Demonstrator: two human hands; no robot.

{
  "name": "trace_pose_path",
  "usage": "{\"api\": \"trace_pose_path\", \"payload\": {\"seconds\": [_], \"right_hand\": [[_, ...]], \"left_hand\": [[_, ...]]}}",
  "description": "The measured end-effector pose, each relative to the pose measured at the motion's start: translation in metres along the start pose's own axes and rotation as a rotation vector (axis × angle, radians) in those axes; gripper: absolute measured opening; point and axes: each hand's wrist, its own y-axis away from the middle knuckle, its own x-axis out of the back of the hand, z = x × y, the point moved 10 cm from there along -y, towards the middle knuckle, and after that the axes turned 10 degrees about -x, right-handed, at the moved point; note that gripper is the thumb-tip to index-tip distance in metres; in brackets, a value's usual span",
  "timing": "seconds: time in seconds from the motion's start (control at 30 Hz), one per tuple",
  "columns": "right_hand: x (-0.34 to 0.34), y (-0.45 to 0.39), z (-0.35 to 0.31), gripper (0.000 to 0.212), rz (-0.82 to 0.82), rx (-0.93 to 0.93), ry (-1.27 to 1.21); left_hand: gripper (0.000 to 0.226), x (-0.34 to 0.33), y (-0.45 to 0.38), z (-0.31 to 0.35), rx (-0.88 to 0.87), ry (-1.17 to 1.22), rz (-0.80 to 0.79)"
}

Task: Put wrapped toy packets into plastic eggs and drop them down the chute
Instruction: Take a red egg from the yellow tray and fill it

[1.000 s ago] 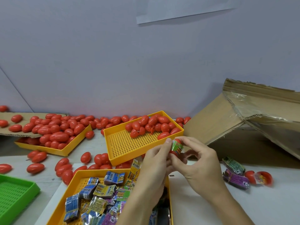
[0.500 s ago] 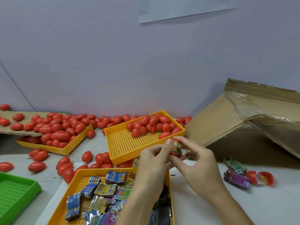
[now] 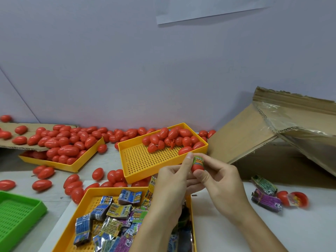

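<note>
Both hands, left hand and right hand, pinch one red egg half just in front of the yellow egg tray, the green packet sticking out. By my judgement the egg is unclosed and the cardboard chute drop remains; many packets wait.

Green packet sits upright in red egg half, protruding above its rim, held above the packet tray.

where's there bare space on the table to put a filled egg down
Bare white tabletop lies between the packet tray and the purple packets. The middle tray's near half is bare. Loose eggs crowd the left.
</note>
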Motion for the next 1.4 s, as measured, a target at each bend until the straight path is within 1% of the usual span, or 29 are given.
{"api": "trace_pose_path", "payload": {"seconds": [0.1,0.3,0.43,0.57,0.73,0.87,1.03,1.1,1.17,1.27,1.33,1.4], "right_hand": [[-0.002,0.0,0.002,0.034,-0.018,-0.029,-0.07],[-0.002,0.001,-0.001,0.035,-0.001,-0.045,-0.128],[0.001,0.002,-0.003,0.04,0.015,-0.047,-0.167],[-0.002,0.004,-0.011,0.045,0.001,-0.025,-0.182],[-0.002,0.006,-0.016,0.045,0.019,-0.02,-0.156],[-0.002,0.006,-0.017,0.044,0.028,-0.018,-0.142],[-0.004,0.006,-0.014,0.054,0.036,-0.035,-0.077],[-0.003,0.007,-0.017,0.052,0.068,-0.025,-0.086],[-0.001,0.008,-0.024,0.046,0.098,0.011,-0.052],[-0.001,0.01,-0.03,0.047,0.113,0.052,-0.012],[0.0,0.009,-0.028,0.047,0.11,0.047,-0.023],[0.001,0.008,-0.024,0.045,0.109,0.022,-0.059]], "left_hand": [[0.042,-0.004,-0.002,-0.002,0.007,0.049,-0.06],[0.045,-0.006,-0.004,-0.001,-0.025,0.041,-0.105],[0.045,-0.013,-0.003,0.001,-0.017,0.1,-0.139],[0.044,-0.018,-0.002,0.0,0.002,0.181,-0.129],[0.04,-0.018,0.001,0.0,0.022,0.233,-0.111],[0.037,-0.019,0.002,0.001,0.035,0.259,-0.125],[0.046,-0.025,0.005,0.003,0.049,0.212,-0.206],[0.046,-0.026,0.006,0.003,0.058,0.228,-0.205],[0.044,-0.029,0.008,-0.001,0.108,0.307,-0.206],[0.042,-0.032,0.01,-0.003,0.147,0.373,-0.234],[0.046,-0.033,0.01,-0.003,0.155,0.377,-0.248],[0.051,-0.03,0.008,-0.004,0.152,0.378,-0.222]]}}
